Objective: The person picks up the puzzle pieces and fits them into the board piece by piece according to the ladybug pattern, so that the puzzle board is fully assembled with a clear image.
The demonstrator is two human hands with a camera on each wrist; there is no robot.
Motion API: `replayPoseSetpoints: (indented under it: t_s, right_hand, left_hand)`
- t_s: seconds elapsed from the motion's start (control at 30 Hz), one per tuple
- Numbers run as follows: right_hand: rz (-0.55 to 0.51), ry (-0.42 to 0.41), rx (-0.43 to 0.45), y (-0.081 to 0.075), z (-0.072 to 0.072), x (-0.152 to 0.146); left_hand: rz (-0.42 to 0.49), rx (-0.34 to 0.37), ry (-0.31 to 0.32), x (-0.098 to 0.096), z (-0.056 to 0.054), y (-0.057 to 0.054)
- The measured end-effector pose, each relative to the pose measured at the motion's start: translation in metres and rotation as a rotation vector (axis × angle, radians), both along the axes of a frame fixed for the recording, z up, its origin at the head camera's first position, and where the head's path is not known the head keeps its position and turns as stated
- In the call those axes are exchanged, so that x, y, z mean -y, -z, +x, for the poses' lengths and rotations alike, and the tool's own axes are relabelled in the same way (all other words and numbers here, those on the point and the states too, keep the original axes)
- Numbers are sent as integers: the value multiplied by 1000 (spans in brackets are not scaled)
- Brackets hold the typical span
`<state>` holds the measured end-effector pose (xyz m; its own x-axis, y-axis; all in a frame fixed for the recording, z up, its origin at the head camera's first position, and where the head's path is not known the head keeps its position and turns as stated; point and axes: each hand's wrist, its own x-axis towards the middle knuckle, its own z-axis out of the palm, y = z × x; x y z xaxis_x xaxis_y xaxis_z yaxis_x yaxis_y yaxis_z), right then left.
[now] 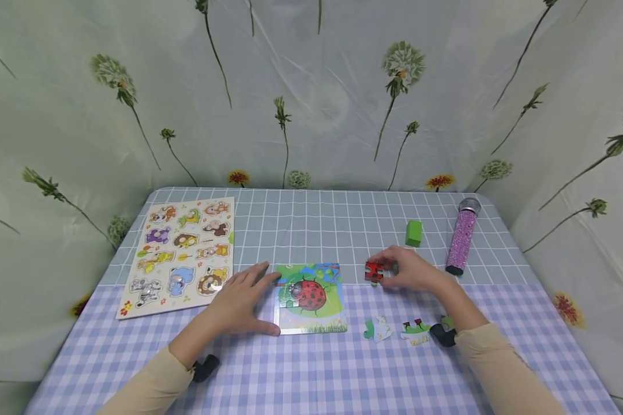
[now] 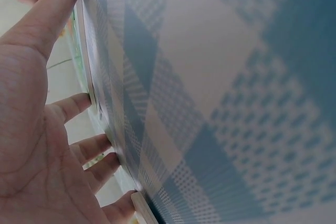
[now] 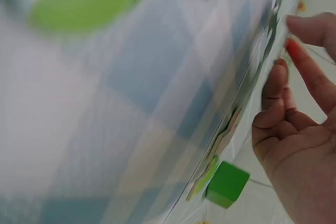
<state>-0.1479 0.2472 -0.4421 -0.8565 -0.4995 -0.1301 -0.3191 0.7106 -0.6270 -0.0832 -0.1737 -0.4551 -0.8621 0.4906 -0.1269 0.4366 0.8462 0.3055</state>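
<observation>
Head view had a ladybug board (image 1: 334, 311) around the middle of the table (image 1: 311, 369), and honestly it was tricky to say how far along it was. A seam showed by the ladybug's head, so my guess was at least one piece was seated, though the rest could've been print on the base. Definitely left over: a red piece (image 1: 372, 272) off the board's right edge, a white-and-green piece (image 1: 378, 329) closer to the table's near edge, a green piece with dark red bits (image 1: 416, 333) next to it, and a green scrap (image 1: 447, 321) mostly hidden by the black gadget (image 1: 443, 335) at the right wrist. Right hand (image 1: 410, 270) had the red piece pinched between thumb and fingers, well apart from the left hand (image 1: 241, 302), which was spread loosely at the board's left edge, thumb by the near corner, gripping nothing as far as I could tell. As for clutter, an animal board (image 1: 173, 303) filled the table's left side right by the left fingers, with a green block (image 1: 413, 233) and glittery purple microphone (image 1: 462, 236) toward the far right corner. Main obstacle was the right forearm (image 1: 459, 308), crowding that scrap.
</observation>
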Motion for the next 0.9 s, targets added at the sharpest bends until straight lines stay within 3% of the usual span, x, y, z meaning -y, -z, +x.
replayPoseSetpoints:
  t_s: [0.43,0.73,0.9]
  right_hand:
    - [-248,1,-102,-2,6,37]
    - [-216,-109,-116,-1,15,64]
    - [-189,-158,-45,-2,19,80]
  left_hand:
    - [18,8,-10,0,1,1]
    - [13,-13,-4,0,1,-1]
    - [12,-18,4,0,0,-1]
